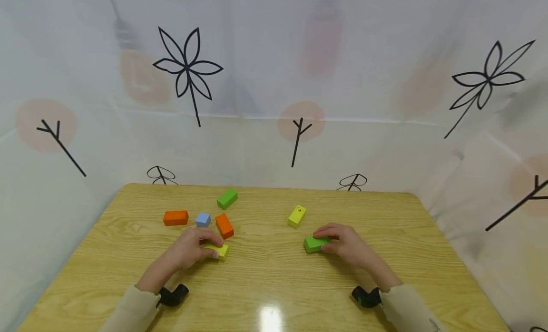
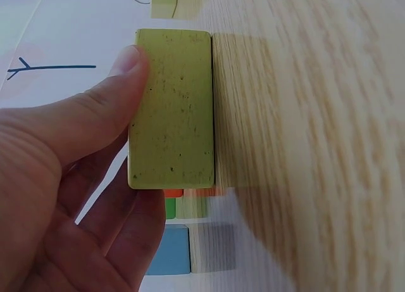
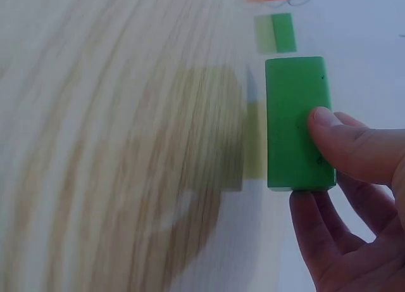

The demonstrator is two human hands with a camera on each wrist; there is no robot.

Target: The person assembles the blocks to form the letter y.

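My left hand [image 1: 191,249] grips a yellow rectangular block [image 1: 221,251], thumb on the near side and fingers at the far side. The left wrist view shows this yellow block [image 2: 172,108] close up, low against the wooden surface. On the other side, my right hand [image 1: 347,245] holds a green block [image 1: 313,245] between thumb and fingers. In the right wrist view the thumb presses the green block's face [image 3: 294,127]; whether its underside touches the table I cannot tell. Just beyond the left hand lie a small blue block [image 1: 203,220] and an orange block [image 1: 224,226].
Farther left lies another orange block [image 1: 176,218]. A second green block [image 1: 227,199] is near the table's back edge, and a second yellow block [image 1: 297,216] sits beyond the right hand. The wooden table [image 1: 265,279] ends at a patterned white cloth [image 1: 257,151].
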